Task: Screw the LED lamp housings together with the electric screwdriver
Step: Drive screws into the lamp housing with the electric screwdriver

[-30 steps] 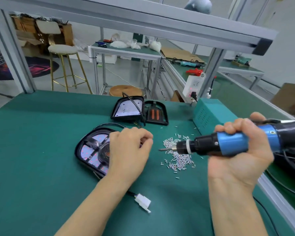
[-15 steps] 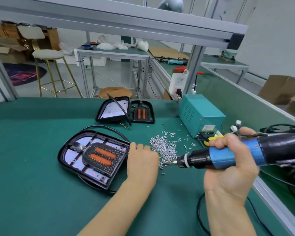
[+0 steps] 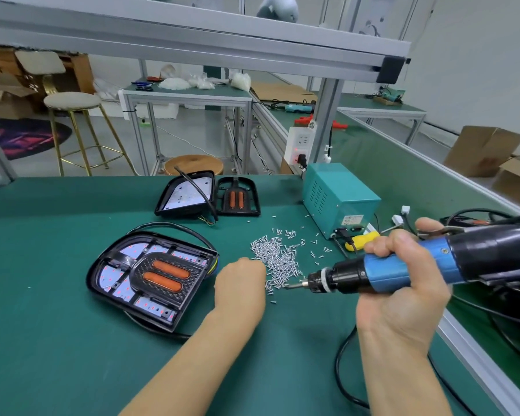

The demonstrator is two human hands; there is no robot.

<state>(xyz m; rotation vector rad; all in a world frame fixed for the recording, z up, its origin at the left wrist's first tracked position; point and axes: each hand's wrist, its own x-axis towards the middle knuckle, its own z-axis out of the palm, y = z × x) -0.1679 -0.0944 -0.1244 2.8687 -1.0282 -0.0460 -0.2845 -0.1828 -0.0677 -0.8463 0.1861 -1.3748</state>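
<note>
I see my right hand [image 3: 403,283] with its fingers curled tight round the blue grip of the electric screwdriver [image 3: 403,270]. The tool lies almost flat, and its thin bit points toward 9 o'clock, right at the near edge of the pile of screws [image 3: 278,258].

My left hand [image 3: 240,283] sits at the 9 o'clock side of that pile, knuckles up. Its fingers are curled under and reach into the screws, but I cannot tell if they pinch one.

Just beside my left hand, at 9 o'clock, lies the LED lamp housing [image 3: 150,276], flat on the table. It is black with two orange bars in the middle and small red dots on its board. A black cable [image 3: 174,228] loops round it.

At 12 o'clock, farther back, are two more lamp parts [image 3: 207,195], side by side and touching.

At 2 o'clock from the screws stands a teal power box [image 3: 338,196]. It has a small label on its front, but the words are too tiny to read. A yellow thing [image 3: 360,240] lies near it.

The green table mat [image 3: 42,325] has lots of open room at 7 and 8 o'clock. A metal rail [image 3: 478,355] runs down the right edge, close to my right arm.

Behind the table I see a gold stool [image 3: 72,115], another small table [image 3: 189,94], a white power strip [image 3: 300,141], and cardboard boxes [image 3: 484,151] on a grey floor.
</note>
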